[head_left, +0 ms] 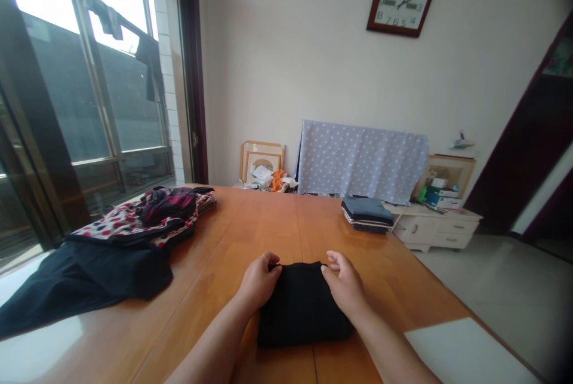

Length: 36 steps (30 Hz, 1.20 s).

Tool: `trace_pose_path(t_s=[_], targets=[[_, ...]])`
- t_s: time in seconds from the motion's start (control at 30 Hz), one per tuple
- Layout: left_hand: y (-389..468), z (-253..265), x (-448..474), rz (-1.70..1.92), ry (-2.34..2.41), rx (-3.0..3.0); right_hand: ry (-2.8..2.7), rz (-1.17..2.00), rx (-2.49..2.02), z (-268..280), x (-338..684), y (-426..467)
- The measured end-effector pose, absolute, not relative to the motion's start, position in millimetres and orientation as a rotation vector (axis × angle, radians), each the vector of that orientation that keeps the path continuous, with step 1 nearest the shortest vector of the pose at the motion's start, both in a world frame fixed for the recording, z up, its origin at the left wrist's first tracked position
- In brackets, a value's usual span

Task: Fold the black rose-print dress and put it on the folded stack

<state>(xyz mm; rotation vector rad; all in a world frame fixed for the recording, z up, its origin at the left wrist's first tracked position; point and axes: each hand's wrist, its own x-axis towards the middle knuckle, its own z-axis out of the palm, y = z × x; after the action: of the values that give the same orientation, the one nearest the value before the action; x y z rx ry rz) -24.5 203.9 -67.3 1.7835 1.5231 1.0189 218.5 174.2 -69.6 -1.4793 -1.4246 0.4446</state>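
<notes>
A black garment (304,303), folded into a compact rectangle, lies flat on the wooden table in front of me. My left hand (262,279) is closed on its far left corner, thumb on top and fingers curled. At the far right corner my right hand (344,281) pinches the edge, its thumb on the cloth and the other fingers bent. The undersides of both grips are hidden. What kind of garment it is, I cannot tell.
On the table's left is a heap of loose clothes (147,217) with a dark garment (111,270) spread before it. A neat stack of folded clothes (367,212) stands at the far right edge. A white sheet (470,348) lies at the near right corner.
</notes>
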Motion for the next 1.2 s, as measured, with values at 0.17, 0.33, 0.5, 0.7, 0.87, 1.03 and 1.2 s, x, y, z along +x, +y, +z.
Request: trace_pose_path(t_s=[0.17,0.33,0.5,0.7,0.87,1.03,1.2], targets=[[200,-64,-23,0.973,1.546,1.857,-1.855,0.246,-1.328,-30,190,149],[200,-63,-22,1.014,1.555,1.808,-2.328,0.4,-1.479,-32,167,141],[195,-57,-28,1.13,1.408,1.357,-2.434,0.484,-1.635,-41,168,144],[180,-44,-44,1.128,1.081,0.789,-2.432,0.508,-1.644,-43,169,147],[178,-43,-40,1.092,1.199,1.007,-2.385,0.509,-1.592,-51,171,149],[186,-48,-32,1.137,1.38,1.101,-2.395,0.475,-1.567,-45,171,149],[185,-51,-30,1.153,1.404,1.068,-2.417,0.307,-1.444,-32,149,152]])
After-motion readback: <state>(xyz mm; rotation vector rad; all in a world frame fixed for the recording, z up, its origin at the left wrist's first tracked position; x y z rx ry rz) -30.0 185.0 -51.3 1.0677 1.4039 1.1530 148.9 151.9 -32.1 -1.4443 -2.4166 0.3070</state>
